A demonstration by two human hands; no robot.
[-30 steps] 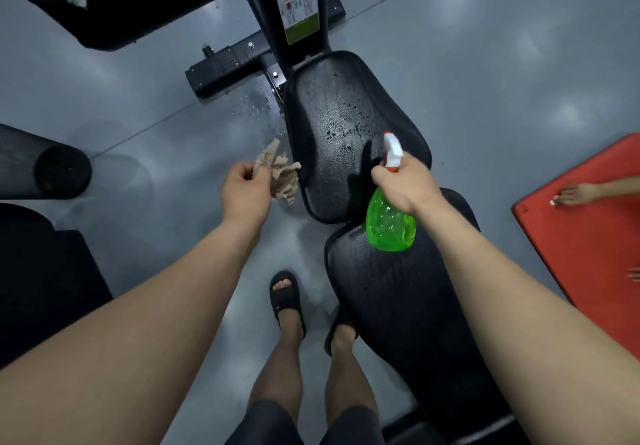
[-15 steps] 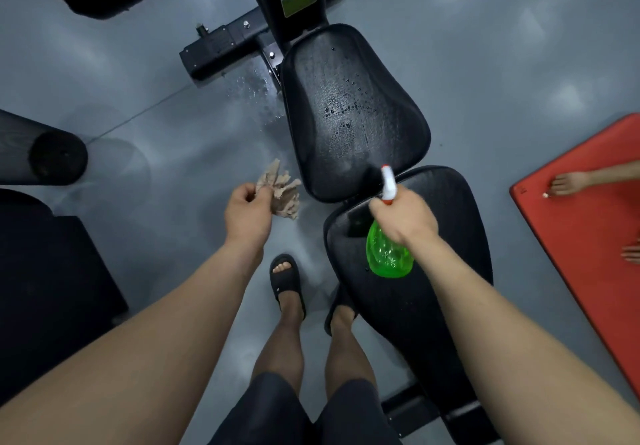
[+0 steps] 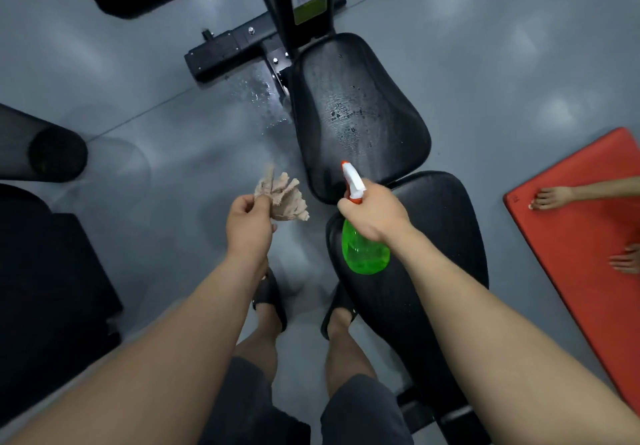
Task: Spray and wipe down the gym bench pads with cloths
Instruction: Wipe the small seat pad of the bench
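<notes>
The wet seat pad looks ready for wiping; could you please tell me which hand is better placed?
Probably the left: the left hand grips the cloth just beside the droplet-covered seat pad, while the right hand is occupied holding the spray bottle.

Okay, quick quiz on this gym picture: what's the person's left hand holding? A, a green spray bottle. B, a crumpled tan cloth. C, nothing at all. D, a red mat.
B: the left hand grips a crumpled tan cloth out over the floor beside the bench, while the green spray bottle is in the right hand, above the near bench pad.
</notes>
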